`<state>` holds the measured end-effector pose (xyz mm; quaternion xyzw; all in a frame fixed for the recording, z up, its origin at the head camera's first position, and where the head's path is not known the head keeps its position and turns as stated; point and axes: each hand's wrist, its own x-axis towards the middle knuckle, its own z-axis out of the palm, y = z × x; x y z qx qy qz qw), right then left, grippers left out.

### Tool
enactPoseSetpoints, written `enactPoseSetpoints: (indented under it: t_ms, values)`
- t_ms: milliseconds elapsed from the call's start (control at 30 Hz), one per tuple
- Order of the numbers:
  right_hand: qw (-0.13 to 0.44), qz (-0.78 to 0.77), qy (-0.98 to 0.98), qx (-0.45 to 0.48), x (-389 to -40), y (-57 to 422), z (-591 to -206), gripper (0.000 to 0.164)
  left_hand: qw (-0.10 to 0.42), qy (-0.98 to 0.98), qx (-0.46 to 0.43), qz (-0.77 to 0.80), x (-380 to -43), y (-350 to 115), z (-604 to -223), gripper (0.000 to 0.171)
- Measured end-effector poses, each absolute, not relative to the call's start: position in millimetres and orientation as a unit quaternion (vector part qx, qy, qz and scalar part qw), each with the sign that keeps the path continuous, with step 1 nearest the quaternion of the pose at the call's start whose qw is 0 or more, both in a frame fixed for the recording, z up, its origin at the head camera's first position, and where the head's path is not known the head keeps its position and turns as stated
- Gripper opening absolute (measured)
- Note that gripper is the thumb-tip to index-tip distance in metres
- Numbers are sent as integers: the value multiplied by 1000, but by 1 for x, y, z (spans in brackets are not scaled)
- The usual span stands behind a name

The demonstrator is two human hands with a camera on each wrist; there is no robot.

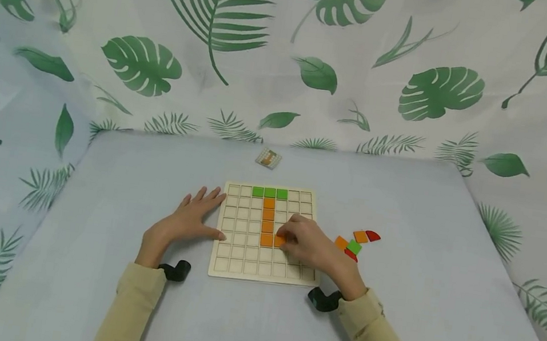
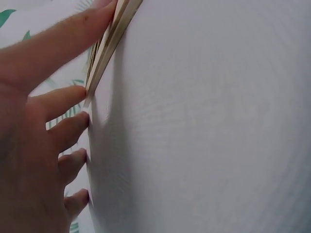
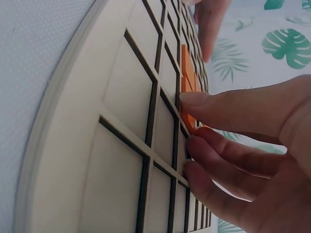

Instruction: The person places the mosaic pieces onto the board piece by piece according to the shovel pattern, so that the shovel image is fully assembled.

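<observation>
A pale wooden grid board (image 1: 235,266) lies flat on the table. Three green square tiles (image 1: 270,193) fill cells in its far row, and a column of orange tiles (image 1: 268,215) runs from them toward the near side. Between thumb and fingertips, my right hand (image 1: 310,243) pinches another orange tile (image 3: 186,114), right beside the lowest tile of that column. My left hand (image 1: 188,220) rests at the board's left side with fingers spread; its thumb (image 2: 73,41) touches the board's edge in the left wrist view.
Right of the board lie loose pieces: orange tiles (image 1: 360,236), a green tile (image 1: 354,247) and red rounded pieces (image 1: 372,236). A small patterned card (image 1: 269,158) lies toward the back of the table. Behind stands a leaf-print cloth backdrop (image 1: 240,108).
</observation>
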<state>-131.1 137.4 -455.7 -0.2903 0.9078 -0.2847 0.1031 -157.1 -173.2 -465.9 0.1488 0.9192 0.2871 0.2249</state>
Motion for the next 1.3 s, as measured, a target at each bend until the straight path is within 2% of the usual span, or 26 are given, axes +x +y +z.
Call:
enactPoseSetpoints:
  t_ms: [133, 867, 1300]
  values:
    - [105, -294, 901, -300, -133, 134, -457, 19, 212, 926, 145, 275, -159, -177, -466, 105]
    - [88, -287, 897, -325, -132, 146, -462, 15, 215, 926, 144, 276, -155, -167, -471, 104]
    - [89, -306, 905, -283, -141, 159, -446, 18, 217, 925, 141, 278, -159, -167, -467, 107]
